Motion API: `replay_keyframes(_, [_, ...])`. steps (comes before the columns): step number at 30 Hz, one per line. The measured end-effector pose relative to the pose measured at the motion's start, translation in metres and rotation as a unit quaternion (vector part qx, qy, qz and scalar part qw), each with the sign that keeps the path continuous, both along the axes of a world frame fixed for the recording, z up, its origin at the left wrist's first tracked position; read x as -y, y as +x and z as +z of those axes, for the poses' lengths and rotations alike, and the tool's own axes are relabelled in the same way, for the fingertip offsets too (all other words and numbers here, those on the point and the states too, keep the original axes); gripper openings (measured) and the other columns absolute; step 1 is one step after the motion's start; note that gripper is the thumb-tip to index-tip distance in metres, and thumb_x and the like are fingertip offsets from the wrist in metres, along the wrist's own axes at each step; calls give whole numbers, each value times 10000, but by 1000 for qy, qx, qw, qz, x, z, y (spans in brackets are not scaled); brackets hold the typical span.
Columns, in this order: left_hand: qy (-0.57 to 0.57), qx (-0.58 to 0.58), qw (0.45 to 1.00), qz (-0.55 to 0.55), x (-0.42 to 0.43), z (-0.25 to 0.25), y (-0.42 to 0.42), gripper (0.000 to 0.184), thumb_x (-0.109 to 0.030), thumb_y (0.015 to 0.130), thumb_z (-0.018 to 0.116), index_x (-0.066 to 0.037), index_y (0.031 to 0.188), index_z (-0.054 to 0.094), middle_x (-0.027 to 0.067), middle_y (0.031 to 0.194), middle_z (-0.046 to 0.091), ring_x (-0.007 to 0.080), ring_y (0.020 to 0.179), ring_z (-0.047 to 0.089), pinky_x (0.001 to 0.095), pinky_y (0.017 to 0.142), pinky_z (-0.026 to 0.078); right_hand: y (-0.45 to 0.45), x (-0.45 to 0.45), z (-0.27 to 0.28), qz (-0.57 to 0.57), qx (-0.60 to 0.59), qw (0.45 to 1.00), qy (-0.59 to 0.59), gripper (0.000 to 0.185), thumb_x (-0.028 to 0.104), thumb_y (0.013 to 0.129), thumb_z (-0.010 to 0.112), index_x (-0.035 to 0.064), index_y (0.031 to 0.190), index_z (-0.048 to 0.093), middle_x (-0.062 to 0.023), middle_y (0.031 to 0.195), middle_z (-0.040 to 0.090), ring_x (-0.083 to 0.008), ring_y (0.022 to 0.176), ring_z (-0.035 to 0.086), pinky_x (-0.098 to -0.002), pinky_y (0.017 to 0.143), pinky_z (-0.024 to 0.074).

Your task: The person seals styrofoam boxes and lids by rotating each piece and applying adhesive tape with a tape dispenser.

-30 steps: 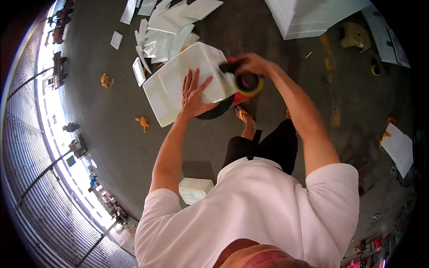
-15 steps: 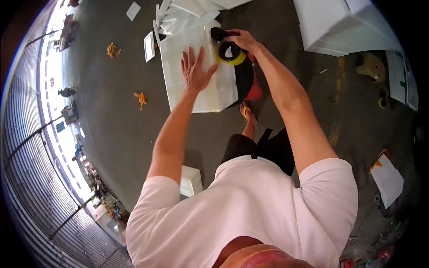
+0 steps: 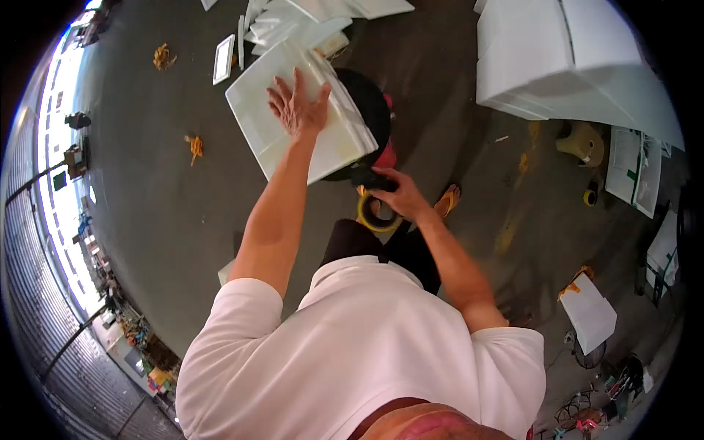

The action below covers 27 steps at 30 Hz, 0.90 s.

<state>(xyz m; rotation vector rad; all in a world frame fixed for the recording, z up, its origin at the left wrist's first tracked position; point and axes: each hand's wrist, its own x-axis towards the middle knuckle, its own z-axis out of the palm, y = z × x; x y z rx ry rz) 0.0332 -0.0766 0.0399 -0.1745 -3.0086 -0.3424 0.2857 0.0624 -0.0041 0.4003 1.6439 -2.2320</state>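
Observation:
A white foam box rests tilted on a round black top, with something red showing beneath it. My left hand lies on the box's upper face, fingers spread. At the box's near right corner, my right hand is wrapped round a tape dispenser. Its large roll of yellow tape hangs toward my legs. A strip of tape seems to run along the box's right side, though its full course is hard to make out.
White foam sheets are piled beyond the box. Large white foam boxes stand at upper right. Further right are a tan object, another tape roll and a white box. Orange scraps lie on the floor at left.
My right hand has brought the tape dispenser from the box's far edge down to its near corner. The box has turned somewhat, and my left hand stays on its top.

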Motion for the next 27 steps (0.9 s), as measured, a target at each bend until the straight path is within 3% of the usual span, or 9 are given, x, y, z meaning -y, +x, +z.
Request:
replay_keyframes(2, [-16,9,999,31,1,-4,0,877,-736,807,520,-271,1517,302,189,1589,169,439,1459,88,526,1178,66,-8,15,13,150,-186,913,330,546,241,783,752,154,1300,597,-140,1162,665,-272,1103,615,-356,965,469])
replay_keyframes(3, [-10,0,1000,29,-1,-5,-1,877,-736,807,520,-271,1517,302,189,1589,169,439,1459,88,526,1178,66,-8,26,41,282,-116,897,321,518,269,771,749,210,1270,621,-140,1185,650,-312,1139,585,-365,991,455])
replay_keyframes(8, [38,20,988,149,-8,7,-3,898,-743,790,527,-227,1503,343,207,1586,161,431,1465,57,504,1188,44,21,-13,15,-175,16,984,-16,582,275,883,671,59,1378,454,-154,1231,597,-271,1101,582,-385,998,437])
replay_keyframes(10, [75,-1,985,154,-5,2,-3,871,-708,790,560,-207,1481,387,222,1576,185,440,1462,69,505,1188,49,-16,-34,8,-283,112,951,-59,603,281,911,632,34,1410,400,-176,1300,542,-277,1109,566,-385,992,436])
replay_keyframes(12, [96,-15,982,160,-5,-1,1,850,-688,794,574,-198,1469,407,228,1563,217,447,1456,93,510,1187,62,-65,-23,-2,-577,138,790,153,635,284,928,608,-48,1400,343,-222,1329,498,-310,1187,507,-384,1054,374])
replay_keyframes(15, [106,-65,978,170,3,4,-8,779,-599,812,613,-154,1432,458,241,1525,299,463,1439,147,519,1181,99,-74,54,3,-560,111,813,114,735,321,937,613,-69,1446,256,-223,1477,318,-323,1308,399,-389,1108,311])
replay_keyframes(19, [165,-86,966,180,2,-2,2,693,-473,823,648,-104,1388,488,248,1516,307,466,1425,185,526,1177,122,-29,95,35,-461,269,845,-46,633,334,937,605,85,1454,337,-133,1425,436,-310,1228,495,-451,1019,430])
replay_keyframes(25, [408,-70,905,98,61,11,8,622,-331,798,723,-64,1324,523,237,1479,371,408,1419,251,485,1173,178,-17,-1,96,-455,94,859,-215,515,435,962,528,84,1339,518,-97,1360,529,-302,1248,511,-488,1043,416])
replay_keyframes(27, [625,51,775,77,109,17,8,590,-270,797,733,-36,1299,532,218,1412,463,388,1374,340,456,1150,248,-22,-25,111,-452,84,870,-177,495,428,947,545,92,1310,548,-97,1323,561,-285,1229,532,-482,1045,415])
